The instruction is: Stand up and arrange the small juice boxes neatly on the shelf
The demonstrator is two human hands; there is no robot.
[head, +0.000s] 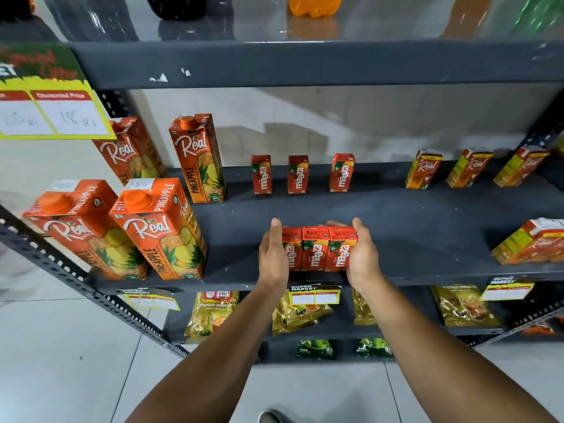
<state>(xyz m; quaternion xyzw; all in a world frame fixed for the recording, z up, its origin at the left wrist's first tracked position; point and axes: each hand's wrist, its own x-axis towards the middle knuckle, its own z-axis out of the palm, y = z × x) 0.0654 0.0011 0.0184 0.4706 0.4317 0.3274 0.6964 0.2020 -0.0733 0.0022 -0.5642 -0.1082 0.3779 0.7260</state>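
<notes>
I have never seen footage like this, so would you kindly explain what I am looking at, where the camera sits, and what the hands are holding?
There is no machine here: a person wears a wide-angle camera on the head, looking forward and down, so both bare arms reach in from below. The left hand and right hand press from either side on a row of three Maaza boxes, standing upright near the front of a grey shelf. That is the grip: a squeeze from both sides. Three more Maaza boxes stand spaced apart at the back. Tall pineapple cartons stand to the left, small Real boxes to the right. Yellow packets lie on the shelf below.
</notes>
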